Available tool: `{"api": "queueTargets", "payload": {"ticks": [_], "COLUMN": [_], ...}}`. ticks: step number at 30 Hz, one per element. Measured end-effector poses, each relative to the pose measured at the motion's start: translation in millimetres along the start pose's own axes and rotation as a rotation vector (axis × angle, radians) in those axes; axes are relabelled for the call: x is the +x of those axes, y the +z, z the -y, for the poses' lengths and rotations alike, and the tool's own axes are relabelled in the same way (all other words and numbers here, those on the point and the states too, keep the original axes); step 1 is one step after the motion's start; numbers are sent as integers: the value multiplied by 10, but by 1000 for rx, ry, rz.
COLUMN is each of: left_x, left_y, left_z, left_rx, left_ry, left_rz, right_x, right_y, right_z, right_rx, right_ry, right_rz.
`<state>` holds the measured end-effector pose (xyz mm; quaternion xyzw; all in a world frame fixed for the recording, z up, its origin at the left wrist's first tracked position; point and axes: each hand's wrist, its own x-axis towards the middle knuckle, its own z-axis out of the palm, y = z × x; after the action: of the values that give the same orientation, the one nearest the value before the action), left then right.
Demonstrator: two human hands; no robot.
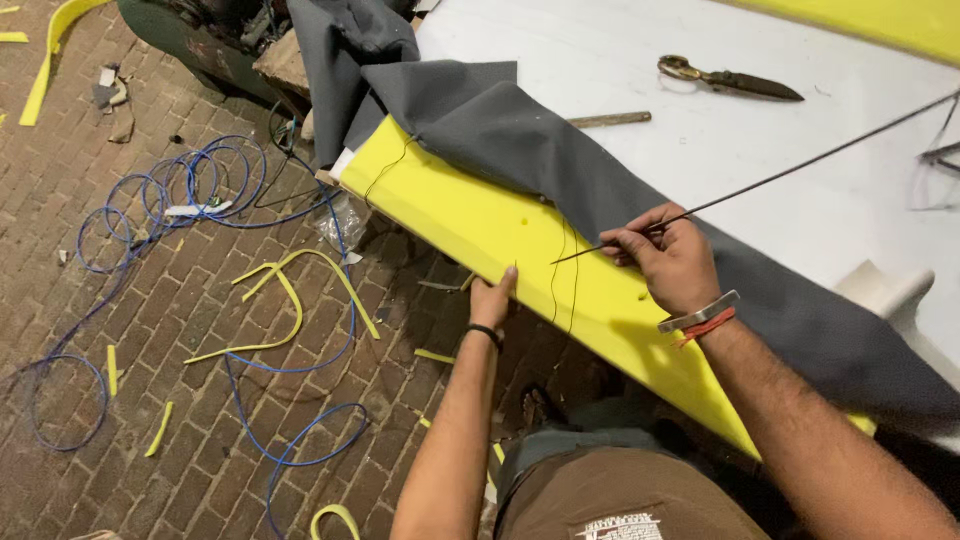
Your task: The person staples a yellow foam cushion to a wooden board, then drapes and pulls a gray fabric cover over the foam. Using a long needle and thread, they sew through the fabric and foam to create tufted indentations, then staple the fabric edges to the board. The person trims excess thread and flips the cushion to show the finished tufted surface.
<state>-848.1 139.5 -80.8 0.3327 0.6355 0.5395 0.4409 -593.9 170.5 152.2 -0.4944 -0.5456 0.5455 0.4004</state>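
While your right hand [668, 256] is pinching the long needle [760, 185] into the yellow foam [470, 215], your left hand [492, 299] is pressing open-fingered below. The point could be emerging toward those fingers, or the dark thread [562, 280] snagging.

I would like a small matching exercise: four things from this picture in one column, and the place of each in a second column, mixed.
Things:
1. scissors
2. blue cable
3. long needle
4. grey cloth

Places:
a. on the brick floor
b. in the right hand
c. draped over the yellow foam
d. on the white table

Pairs: 1-d, 2-a, 3-b, 4-c
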Motion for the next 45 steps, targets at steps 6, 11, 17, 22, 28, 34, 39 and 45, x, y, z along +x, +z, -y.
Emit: {"api": "queueTargets", "payload": {"ticks": [6,11,17,22,28,34,39,45], "left_x": [-684,-1079,-933,-715,-742,-726,-610,-263], "left_y": [95,117,170,202,140,-73,-583,-874], "left_z": [-155,-527,-626,-549,-575,-516,-433,-484], "left_rx": [-197,-341,-492,-359,-322,-198,-360,-471], "left_ry": [-536,-633,-618,-650,-685,-684,-596,-546], "left_rz": [2,-138,-165,-193,-159,74,-221,-363], "right_x": [423,688,934,1190,1274,1204,1089,1000], "right_y": [107,202,310,573,704,725,800,880], "right_z": [68,154,259,277,241,153,202,193], "right_rx": [-81,-85,-199,-360,-441,-368,-475,-362], "right_ry": [-12,-7,-8,-47,-60,-130,-139,-86], "right_rz": [87,184,248,328,390,341,339,320]}}
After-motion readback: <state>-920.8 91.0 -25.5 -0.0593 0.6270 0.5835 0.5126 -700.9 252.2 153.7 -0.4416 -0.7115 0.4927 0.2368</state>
